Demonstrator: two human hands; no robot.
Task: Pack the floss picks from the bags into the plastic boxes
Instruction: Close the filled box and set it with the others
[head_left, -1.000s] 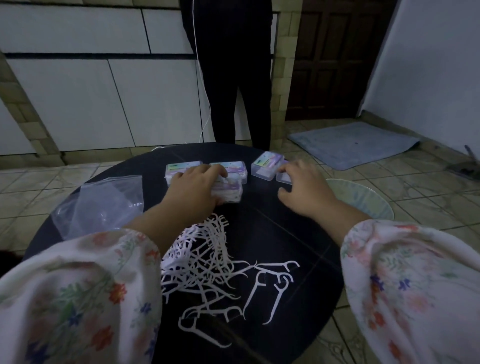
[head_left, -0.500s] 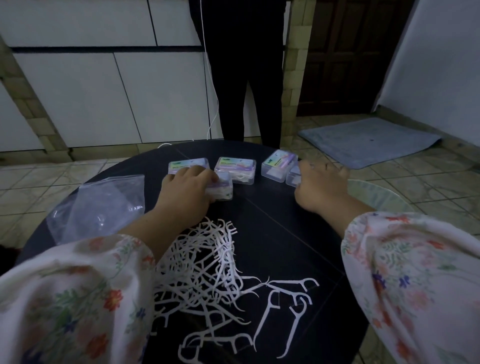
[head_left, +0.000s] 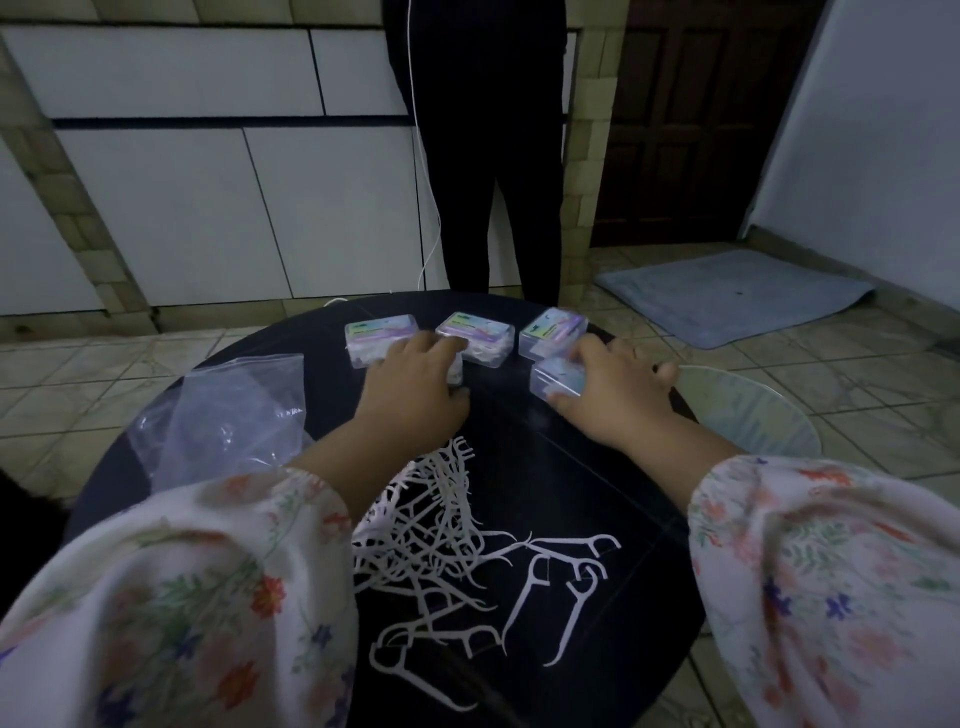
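Roughly midway: picks (head_left: 441, 535) loose at lower centre, bag (head_left: 228, 415) emptied, left hand (head_left: 410, 400) and right hand (head_left: 608, 400) each gripping a box (head_left: 558, 382) at upper centre.

black round table (head_left: 571, 519) | grey mat (head_left: 737, 291) on tiled floor | person in black (head_left: 483, 156) behind table

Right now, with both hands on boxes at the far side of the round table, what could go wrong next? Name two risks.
1. The sleeves hang over the loose floss picks; drawing the left hand back could sweep some off the table.
2. The right hand grips a plastic box near the table's right edge, above a basin; a slip might drop it there.
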